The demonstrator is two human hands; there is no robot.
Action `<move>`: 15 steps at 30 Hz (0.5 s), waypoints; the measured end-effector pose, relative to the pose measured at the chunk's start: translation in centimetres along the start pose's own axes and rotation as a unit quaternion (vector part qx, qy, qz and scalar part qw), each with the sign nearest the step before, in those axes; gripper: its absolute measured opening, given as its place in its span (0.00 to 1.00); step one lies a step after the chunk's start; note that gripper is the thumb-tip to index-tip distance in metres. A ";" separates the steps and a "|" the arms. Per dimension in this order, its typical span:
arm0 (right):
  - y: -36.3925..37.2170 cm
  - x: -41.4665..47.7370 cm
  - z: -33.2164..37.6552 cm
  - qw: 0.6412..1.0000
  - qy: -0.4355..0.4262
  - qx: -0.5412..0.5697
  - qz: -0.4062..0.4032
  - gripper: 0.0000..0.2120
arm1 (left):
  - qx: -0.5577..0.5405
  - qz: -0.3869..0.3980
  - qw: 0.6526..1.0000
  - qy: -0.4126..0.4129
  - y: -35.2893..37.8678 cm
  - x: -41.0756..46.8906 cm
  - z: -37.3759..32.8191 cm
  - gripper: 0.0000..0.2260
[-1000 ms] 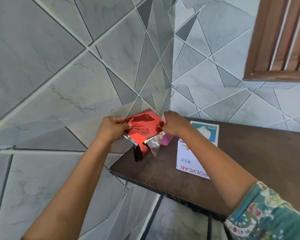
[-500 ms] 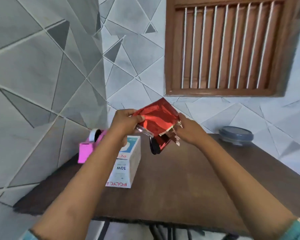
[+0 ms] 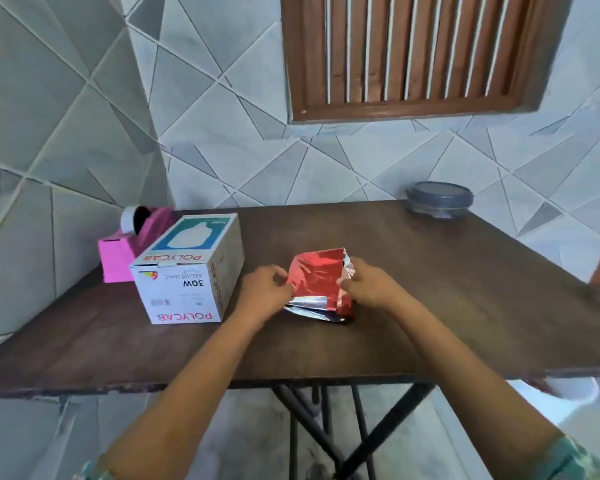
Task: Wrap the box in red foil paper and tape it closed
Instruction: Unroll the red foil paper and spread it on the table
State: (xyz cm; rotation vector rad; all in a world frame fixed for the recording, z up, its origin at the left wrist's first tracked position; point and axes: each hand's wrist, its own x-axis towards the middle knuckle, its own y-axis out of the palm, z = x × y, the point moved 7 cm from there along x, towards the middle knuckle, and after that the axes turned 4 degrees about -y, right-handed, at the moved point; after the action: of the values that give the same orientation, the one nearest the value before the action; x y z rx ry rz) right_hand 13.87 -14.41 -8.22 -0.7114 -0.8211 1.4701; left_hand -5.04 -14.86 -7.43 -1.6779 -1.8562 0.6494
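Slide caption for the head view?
Left hand and right hand grip folded red foil paper at table, white box beside.

The red foil paper [image 3: 317,284] is folded and crumpled, silver underside shown at its near edge, and is gripped at both sides. The white printed box [image 3: 187,271] is set unwrapped to its left, with the pink tape dispenser [image 3: 132,244] placed behind.

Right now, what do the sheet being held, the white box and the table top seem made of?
The red foil paper: thin metallised film, likely; mirror-shiny red face, silver back, sharp creases. The box: printed cardboard, matte, with folded flap edges. The table: dark wood or wood-look laminate, dull; which, unclear.
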 end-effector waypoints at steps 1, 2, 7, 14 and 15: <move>0.2 0.2 0.1 1.000 -0.005 -0.009 -0.006 0.24 | 0.060 0.009 0.998 0.015 -0.1 -0.2 -0.3 0.11; 0.4 0.4 0.4 1.000 -0.009 -0.023 -0.009 0.24 | 0.112 0.006 0.993 0.031 -0.5 -0.6 -0.6 0.12; 0.6 0.8 3.7 0.995 -0.053 -0.073 -0.053 0.29 | 0.186 -0.233 0.945 0.132 -8.3 -4.0 -3.4 0.12; 5.0 -1.5 15.1 0.961 -0.138 0.227 0.083 0.30 | 0.033 -0.266 0.964 -0.004 -18.4 -2.8 4.2 0.18; 6.1 -1.5 16.3 0.947 -0.136 0.272 0.103 0.27 | -0.016 -0.213 0.976 -0.047 -18.4 -2.2 6.2 0.20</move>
State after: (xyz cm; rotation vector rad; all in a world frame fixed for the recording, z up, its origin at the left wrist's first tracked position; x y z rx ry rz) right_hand -2.90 -17.21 -4.24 -0.1802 -0.5090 1.9052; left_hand -22.53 -18.87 0.35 -1.2208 -2.2108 0.5256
